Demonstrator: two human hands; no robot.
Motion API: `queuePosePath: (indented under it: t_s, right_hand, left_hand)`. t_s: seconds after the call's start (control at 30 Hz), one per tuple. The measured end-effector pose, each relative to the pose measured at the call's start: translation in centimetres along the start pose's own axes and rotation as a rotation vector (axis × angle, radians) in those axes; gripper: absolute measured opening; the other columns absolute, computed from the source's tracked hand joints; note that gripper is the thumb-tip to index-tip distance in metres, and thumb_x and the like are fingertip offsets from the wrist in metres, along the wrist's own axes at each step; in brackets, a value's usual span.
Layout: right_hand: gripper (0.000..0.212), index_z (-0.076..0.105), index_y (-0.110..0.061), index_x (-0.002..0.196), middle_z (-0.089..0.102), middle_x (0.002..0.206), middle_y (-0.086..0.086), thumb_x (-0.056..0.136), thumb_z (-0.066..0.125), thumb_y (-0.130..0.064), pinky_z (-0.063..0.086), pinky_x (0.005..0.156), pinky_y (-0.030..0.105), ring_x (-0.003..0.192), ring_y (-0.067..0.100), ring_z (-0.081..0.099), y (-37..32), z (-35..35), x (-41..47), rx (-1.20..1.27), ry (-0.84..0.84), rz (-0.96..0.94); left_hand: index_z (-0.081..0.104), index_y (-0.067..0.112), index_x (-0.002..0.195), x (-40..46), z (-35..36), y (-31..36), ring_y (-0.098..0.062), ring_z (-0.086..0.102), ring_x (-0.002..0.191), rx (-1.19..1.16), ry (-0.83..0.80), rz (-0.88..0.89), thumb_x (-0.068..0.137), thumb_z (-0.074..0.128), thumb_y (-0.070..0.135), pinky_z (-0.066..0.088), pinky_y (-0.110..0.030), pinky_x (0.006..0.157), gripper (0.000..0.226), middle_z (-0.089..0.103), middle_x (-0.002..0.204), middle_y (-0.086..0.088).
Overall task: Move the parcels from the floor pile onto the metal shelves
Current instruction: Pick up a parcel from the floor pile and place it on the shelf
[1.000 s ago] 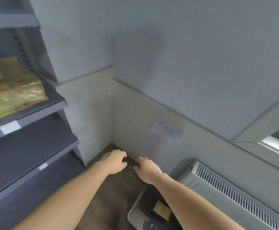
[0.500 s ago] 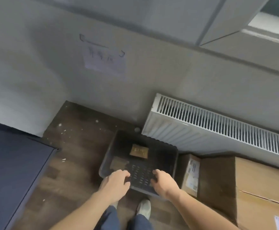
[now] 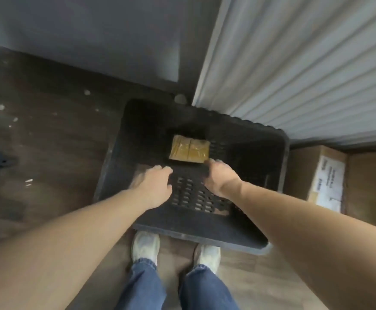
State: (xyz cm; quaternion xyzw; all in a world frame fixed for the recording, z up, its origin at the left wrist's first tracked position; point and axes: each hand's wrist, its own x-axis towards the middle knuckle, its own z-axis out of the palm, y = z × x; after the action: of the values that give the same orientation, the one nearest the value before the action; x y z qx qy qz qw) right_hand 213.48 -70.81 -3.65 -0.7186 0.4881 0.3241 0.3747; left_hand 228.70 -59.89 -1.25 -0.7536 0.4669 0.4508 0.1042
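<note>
A small tape-wrapped brown parcel lies flat on the slotted floor of a dark plastic crate, its long axis crosswise — just beyond both hands. The right hand reaches its near right corner; whether it grips is unclear. The left hand hovers relaxed, holding nothing. Right of the right hand — a ribbed white radiator and a labelled cardboard box.

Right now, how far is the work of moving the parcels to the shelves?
Done: nothing this view can confirm; no shelf shows. In hand: both hands reach into the black crate; the right hand is at the taped parcel, the left hand beside it, neither with a clear grip. Left: this parcel and the labelled box on the floor.
</note>
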Motion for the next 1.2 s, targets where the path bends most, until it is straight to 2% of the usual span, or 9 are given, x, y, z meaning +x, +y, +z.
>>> queuePosePath:
  t_s: [0.13, 0.27, 0.33, 0.47, 0.57, 0.77, 0.87, 0.97, 1.2]
  right_hand:
    - [0.081, 0.016, -0.017, 0.156, 0.02, 0.159, 0.012, 0.092, 0.064, -0.026, 0.035, 0.111, 0.041, 0.142, 0.034, 0.029, 0.6, 2.9, 7.5, -0.088, 0.08, -0.019]
    - [0.115, -0.003, -0.027, 0.156, -0.005, 0.163, 0.006, 0.077, 0.079, -0.038, 0.01, 0.121, 0.053, 0.15, 0.03, -0.004, 1.1, 4.8, 13.6, -0.202, 0.169, -0.108]
    - [0.12, -0.009, -0.029, 0.155, -0.009, 0.162, 0.009, 0.076, 0.08, -0.04, 0.005, 0.12, 0.056, 0.149, 0.032, -0.007, 1.1, 5.4, 15.6, -0.281, 0.233, -0.135]
    - [0.105, 0.01, -0.017, 0.154, 0.019, 0.15, 0.015, 0.075, 0.078, -0.027, 0.023, 0.116, 0.053, 0.139, 0.037, 0.018, 0.5, 6.1, 16.9, -0.387, 0.385, -0.111]
    - [0.093, 0.03, -0.014, 0.145, 0.029, 0.141, 0.013, 0.069, 0.081, -0.029, 0.038, 0.106, 0.048, 0.13, 0.034, 0.029, 0.3, 5.9, 15.6, -0.332, 0.373, -0.117]
    - [0.092, 0.037, -0.017, 0.142, 0.044, 0.135, 0.007, 0.066, 0.084, -0.038, 0.043, 0.103, 0.04, 0.124, 0.027, 0.043, -0.5, 5.1, 7.1, 0.043, 0.256, -0.104]
    - [0.078, 0.044, -0.018, 0.137, 0.058, 0.125, 0.003, 0.07, 0.077, -0.04, 0.049, 0.093, 0.032, 0.111, 0.021, 0.058, -1.3, 3.1, 0.8, 0.378, 0.103, -0.024]
    - [0.067, 0.048, -0.018, 0.134, 0.065, 0.116, -0.003, 0.076, 0.07, -0.043, 0.052, 0.091, 0.03, 0.103, 0.015, 0.064, -1.7, 0.5, -6.3, 0.647, -0.027, 0.027]
    - [0.039, 0.059, -0.027, 0.121, 0.074, 0.102, -0.007, 0.085, 0.054, -0.041, 0.057, 0.087, 0.038, 0.095, 0.013, 0.07, -5.5, -9.7, -22.2, 0.799, -0.068, -0.01]
  left_hand:
    - [0.034, 0.027, 0.15, 7.1, 4.4, -2.9, -0.025, 0.05, 0.125, 0.029, -0.014, 0.005, 0.098, 0.051, 0.032, 0.047, -0.044, 0.1, 0.055, 0.043, 0.145, -0.002]
    - [0.031, 0.028, 0.152, 11.8, 7.8, -5.2, -0.027, 0.043, 0.134, -0.032, -0.048, -0.013, 0.097, 0.051, 0.034, 0.042, -0.042, 0.107, 0.058, 0.033, 0.155, -0.003]
    - [0.03, 0.029, 0.152, 13.3, 8.5, -5.9, -0.027, 0.04, 0.138, -0.048, -0.049, -0.011, 0.097, 0.052, 0.034, 0.04, -0.041, 0.109, 0.06, 0.03, 0.158, -0.003]
    - [0.029, 0.031, 0.152, 14.0, 8.3, -6.6, -0.027, 0.038, 0.139, -0.08, -0.027, -0.038, 0.097, 0.049, 0.037, 0.039, -0.04, 0.11, 0.059, 0.027, 0.159, -0.001]
    - [0.023, 0.03, 0.154, 12.3, 7.6, -6.3, -0.027, 0.041, 0.137, -0.094, 0.0, -0.045, 0.098, 0.049, 0.035, 0.042, -0.042, 0.107, 0.062, 0.029, 0.157, -0.002]
    - [0.002, 0.023, 0.157, 5.0, 4.2, -4.0, -0.027, 0.034, 0.141, -0.128, 0.079, -0.045, 0.092, 0.063, 0.034, 0.037, -0.043, 0.112, 0.09, 0.022, 0.159, -0.005]
    - [-0.002, 0.024, 0.156, -0.1, 1.3, -2.2, -0.027, 0.032, 0.141, -0.195, 0.103, -0.055, 0.087, 0.069, 0.042, 0.037, -0.042, 0.111, 0.101, 0.018, 0.159, -0.002]
    - [0.001, 0.029, 0.155, -6.2, -2.6, -0.5, -0.023, 0.037, 0.135, -0.206, 0.12, -0.021, 0.083, 0.072, 0.045, 0.04, -0.041, 0.106, 0.103, 0.028, 0.151, 0.0]
    - [-0.007, 0.041, 0.154, -20.4, -13.2, 4.3, -0.026, 0.029, 0.143, -0.167, 0.178, 0.001, 0.083, 0.068, 0.05, 0.037, -0.042, 0.111, 0.103, 0.016, 0.16, -0.003]
